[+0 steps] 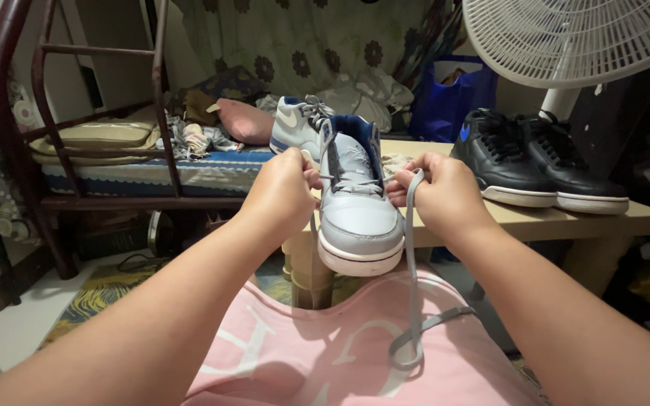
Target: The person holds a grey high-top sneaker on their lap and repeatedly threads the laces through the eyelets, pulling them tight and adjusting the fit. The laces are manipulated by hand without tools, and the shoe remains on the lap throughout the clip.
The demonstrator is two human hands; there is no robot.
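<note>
Table [536, 219] — cluttered bedroom (fan [566, 37] above)

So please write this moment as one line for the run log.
left hand: pinches grey lace | right hand: holds grey lace | grey sneaker: on table edge | black sneakers: behind

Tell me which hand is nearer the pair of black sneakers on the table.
Right. The right hand grips the grey lace just left of the black sneakers; the left hand is across the grey shoe, farther away.
</note>
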